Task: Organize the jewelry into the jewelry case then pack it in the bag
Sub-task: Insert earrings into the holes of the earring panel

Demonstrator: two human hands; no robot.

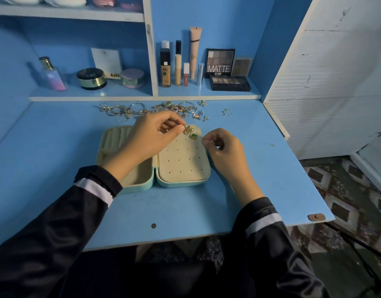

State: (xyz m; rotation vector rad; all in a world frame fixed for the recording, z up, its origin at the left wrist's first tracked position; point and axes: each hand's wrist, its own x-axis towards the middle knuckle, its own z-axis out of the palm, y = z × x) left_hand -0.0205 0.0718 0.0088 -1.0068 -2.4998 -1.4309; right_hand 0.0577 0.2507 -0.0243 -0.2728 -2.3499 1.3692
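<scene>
Pinches a gold earring (188,130) between thumb and forefinger of the left hand (152,136), the other fingers curled, right over the far end of the perforated pad (181,164). Reaches with that wrist across the left half of the jewelry case (140,188), hiding part of the ring rolls there. Holds the right hand (225,152) just off the case's right edge, thumb and forefinger tips pressed together and the remaining fingers curled. Cannot tell whether anything tiny sits in that pinch.

Has the case open and flat near the middle of the blue table (185,211), mint shell, cream lining, halves side by side: rolls and a compartment on the left, the hole-dotted pad on the right. Has a green earring (193,136) already on the pad's far right corner, just beside the gold one.

Leaves the loose jewelry (151,109) in a tangled heap along the far side of the table, beyond the case: hoops, chains, small gold pieces. Leaves a few tiny studs (225,111) apart to the right of it.

Faces a low shelf (142,97) at the far edge, with a perfume bottle (53,75), a dark jar (91,78) and a round compact (132,78) in the left bay, and bottles, a tall tube (195,50) and eyeshadow palettes (220,63) in the right. Wears black sleeves (92,190) with a white stripe.
</scene>
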